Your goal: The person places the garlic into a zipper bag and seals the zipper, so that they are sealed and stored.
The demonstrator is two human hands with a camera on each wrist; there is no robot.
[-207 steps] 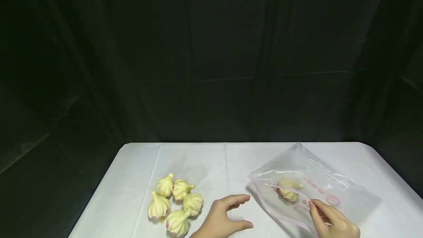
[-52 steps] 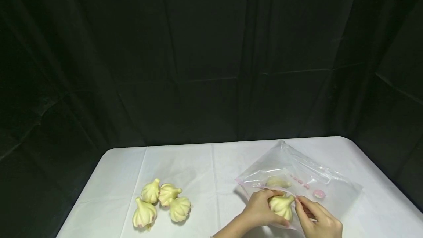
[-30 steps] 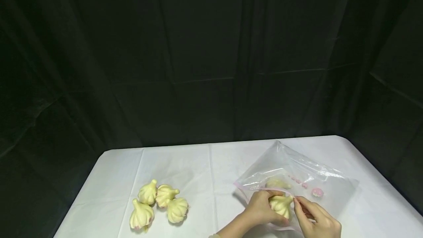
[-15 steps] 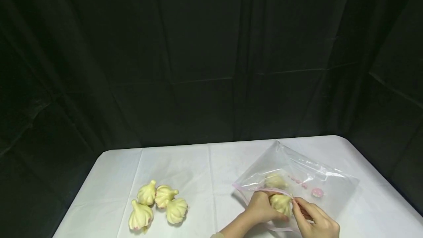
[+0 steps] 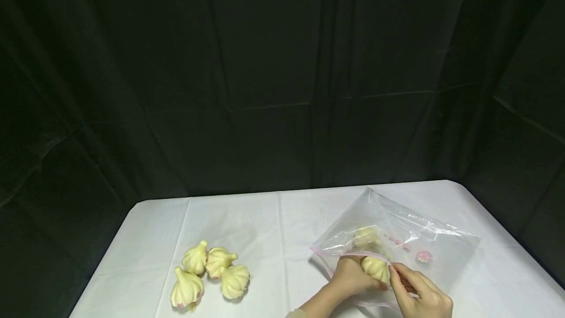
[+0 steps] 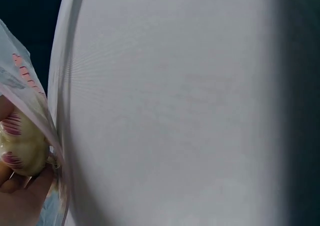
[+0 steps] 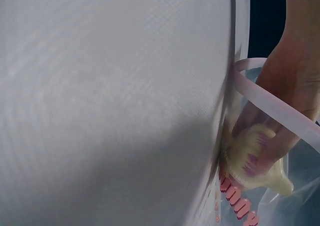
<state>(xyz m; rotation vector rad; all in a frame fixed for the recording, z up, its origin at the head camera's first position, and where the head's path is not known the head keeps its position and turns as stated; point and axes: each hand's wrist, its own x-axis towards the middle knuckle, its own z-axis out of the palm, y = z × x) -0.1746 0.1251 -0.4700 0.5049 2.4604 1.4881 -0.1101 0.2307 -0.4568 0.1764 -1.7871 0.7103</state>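
Observation:
A clear zip bag (image 5: 446, 247) with a pink edge and pink print lies at the right of the table. My left hand (image 5: 350, 278) reaches into its mouth and grips a pale garlic bulb (image 5: 375, 268), partly under the upper film. That garlic bulb (image 6: 24, 146) shows purple streaks in the left wrist view, with fingers and thumb round it. Farther inside the bag, a second garlic bulb (image 5: 365, 236) appears blurred through the plastic. My right hand (image 5: 421, 292) pinches the bag's pink edge between thumb and fingertips, holding the mouth apart.
Several loose garlic bulbs (image 5: 187, 288) sit clustered on the left part of the white-covered table (image 5: 287, 229). Behind the table hangs a black cloth (image 5: 265, 87), which also runs along both sides.
Earlier the left hand was empty beside the bag; it since took a bulb from the cluster. Over the last second that bulb has moved deeper into the bag, and the inner bulb has shifted back.

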